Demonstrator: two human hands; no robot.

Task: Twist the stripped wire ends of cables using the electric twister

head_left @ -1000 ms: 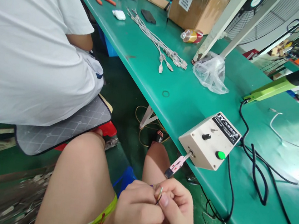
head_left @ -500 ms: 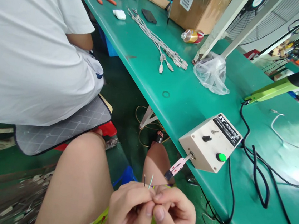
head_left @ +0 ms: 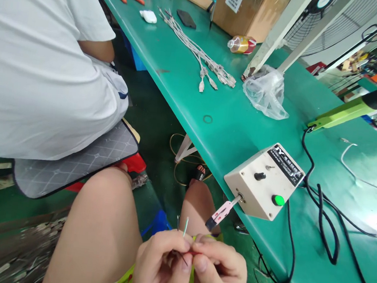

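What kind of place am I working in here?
Probably a small cable-assembly workshop: a long green bench carrying a bundle of white USB leads, a beige motor box, and both hands pinching thin stripped wires.

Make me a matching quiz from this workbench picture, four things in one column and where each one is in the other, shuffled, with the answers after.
Things:
1. Beige control box with green button
2. Crumpled clear plastic bag
3. Bundle of white cables with metal plugs
4. Thin wire ends

Places:
A. Pinched between the left hand and right hand
B. At the near edge of the green table
C. Beside the white post's foot
D. Stretched along the table, far end

Pairs: 1-B, 2-C, 3-D, 4-A
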